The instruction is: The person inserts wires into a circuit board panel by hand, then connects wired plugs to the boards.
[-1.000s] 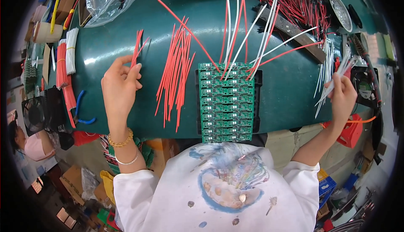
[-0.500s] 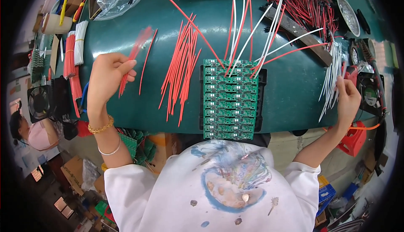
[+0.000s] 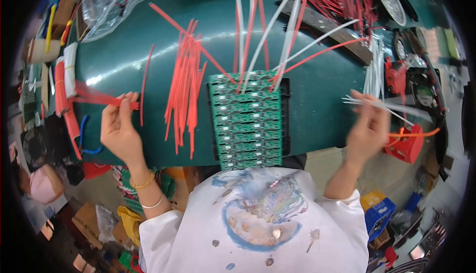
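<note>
My left hand (image 3: pixel 120 127) pinches several red wires (image 3: pixel 96 96), blurred by motion, which stick out leftward over the table. In my right hand (image 3: pixel 368 127) are a few white wires (image 3: pixel 396 108), their ends showing on both sides of the fingers. Between the hands lies a green circuit board panel (image 3: pixel 246 124) on a black tray (image 3: pixel 286 119), with red and white wires (image 3: pixel 267 37) fanning away from its far end. A loose pile of red wires (image 3: pixel 183 92) rests left of the panel, and a single red wire (image 3: pixel 147 84) lies nearer my left hand.
Bundled red wires (image 3: pixel 60 87) and white wires (image 3: pixel 70 67) lie at the left edge, near blue-handled pliers (image 3: pixel 83 139). A dark metal bar (image 3: pixel 327 30) sits before a red wire heap (image 3: pixel 342 0). White wires (image 3: pixel 375 70) and red tools (image 3: pixel 395 77) are at right.
My left hand has come nearer, its red wires swinging from upright to leftward. My right hand has moved left, away from the white wire pile, with white wires in it. The whole view has shifted.
</note>
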Tool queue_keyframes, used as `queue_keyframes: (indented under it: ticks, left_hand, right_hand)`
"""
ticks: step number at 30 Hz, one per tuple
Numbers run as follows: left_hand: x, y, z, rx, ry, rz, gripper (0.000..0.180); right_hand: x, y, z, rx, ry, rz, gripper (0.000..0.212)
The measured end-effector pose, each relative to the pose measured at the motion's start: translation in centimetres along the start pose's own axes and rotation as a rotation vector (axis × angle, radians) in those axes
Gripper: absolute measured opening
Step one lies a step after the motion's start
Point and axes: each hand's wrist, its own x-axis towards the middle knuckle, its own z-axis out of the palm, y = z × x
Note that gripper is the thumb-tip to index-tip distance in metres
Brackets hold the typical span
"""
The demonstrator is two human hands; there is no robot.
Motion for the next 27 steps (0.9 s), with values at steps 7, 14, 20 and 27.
queue_keyframes:
  ticks: [7, 14, 20, 27]
  left_hand:
    - [0.1, 1.0, -0.2, 0.080, 0.122, -0.028, 0.013]
    - [-2.7, 7.3, 3.4, -0.147, -0.173, -0.126, 0.010]
    - [-4.0, 8.3, 7.2, -0.287, -0.383, -0.148, 0.010]
    - [-4.8, 6.6, 8.7, -0.122, -0.304, 0.123, 0.013]
  right_hand:
    - [-0.8, -0.4, 1.3, 0.052, -0.028, 0.114, 0.006]
    - [-1.3, -4.8, 1.0, 0.437, -0.050, 0.260, 0.009]
    - [-2.4, -8.6, 5.4, 0.431, -0.257, -0.166, 0.016]
    - [-2.9, -9.4, 7.5, 0.269, -0.255, -0.294, 0.019]
